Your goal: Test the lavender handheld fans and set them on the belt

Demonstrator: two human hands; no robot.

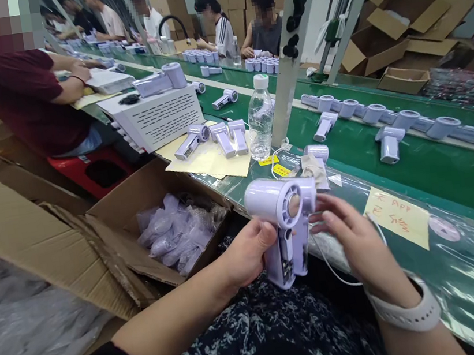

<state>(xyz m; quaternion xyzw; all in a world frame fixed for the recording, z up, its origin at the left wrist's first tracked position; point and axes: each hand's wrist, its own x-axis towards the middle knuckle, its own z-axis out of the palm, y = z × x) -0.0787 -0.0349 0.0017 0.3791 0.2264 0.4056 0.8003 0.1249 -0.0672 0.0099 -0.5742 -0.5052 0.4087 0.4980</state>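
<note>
Two lavender handheld fans (264, 200) are side by side above my lap, upright, with circuit parts showing in an opened handle. My left hand (249, 251) is wrapped round the nearer fan's handle, thumb just below its round head. My right hand (346, 227), slightly blurred, has its fingers apart beside the head of the farther fan; whether it touches that fan is unclear. A white band circles my right wrist. Beyond my hands, several similar fans (223, 139) lie on yellow paper (218, 165) at the bench edge.
A clear bottle (259, 119) stands by a metal post (289, 60). A white metal box (163, 117) is behind the yellow paper. Fans line the green conveyor (358, 153). A carton (114, 208) of wrapped items sits lower left. Other people work along the line.
</note>
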